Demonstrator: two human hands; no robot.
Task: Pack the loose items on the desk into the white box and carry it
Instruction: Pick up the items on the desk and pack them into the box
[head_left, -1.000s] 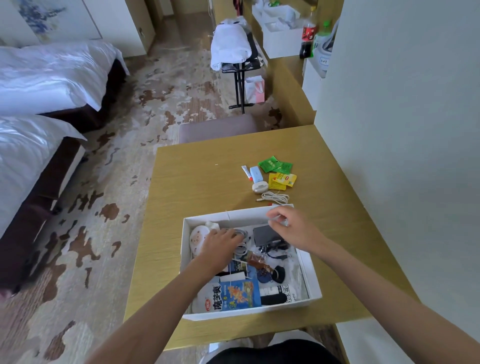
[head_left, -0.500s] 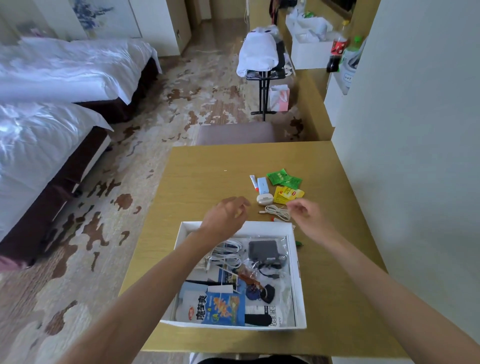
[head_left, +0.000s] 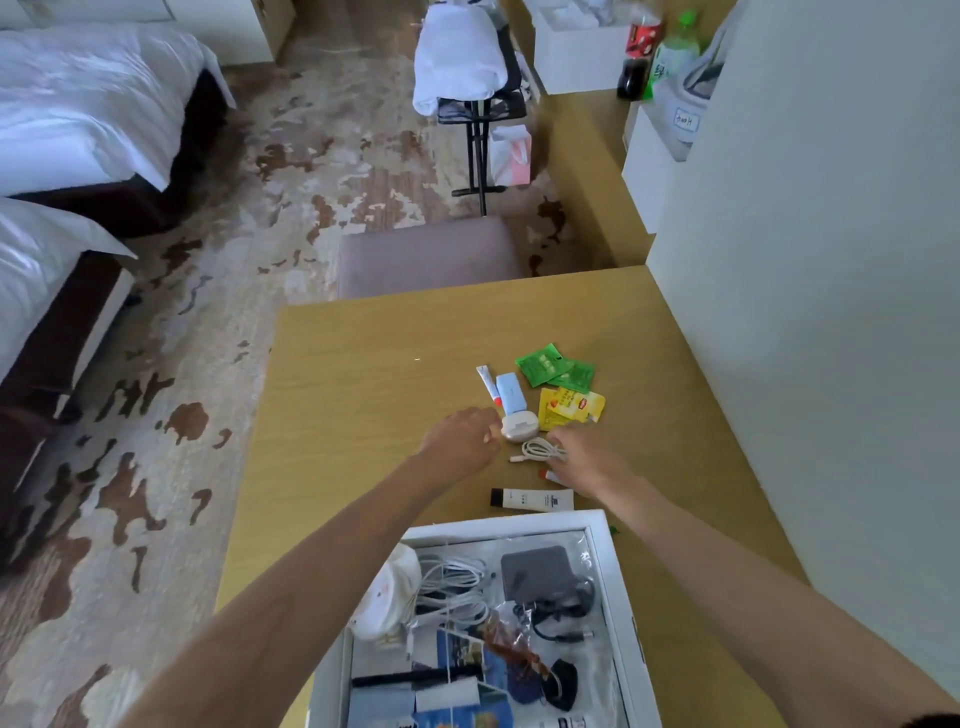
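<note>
Box (head_left: 498, 524) part-filled; I count sachets (head_left: 556, 370), tube (head_left: 532, 500), cable (head_left: 537, 449) unpacked on surface (head_left: 363, 389); left hand (head_left: 462, 435) slack-fingered, empty; right hand (head_left: 587, 461) at cable, grip unclear.

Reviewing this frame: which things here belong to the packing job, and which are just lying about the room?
Belong to the job: white box, coiled white cable, white case, green sachets, yellow sachets, light-blue tube, black-capped tube, left hand, right hand.
Just lying about: stool, folding rack, white cloth, pink-and-white bag, drink bottles, beds.
</note>
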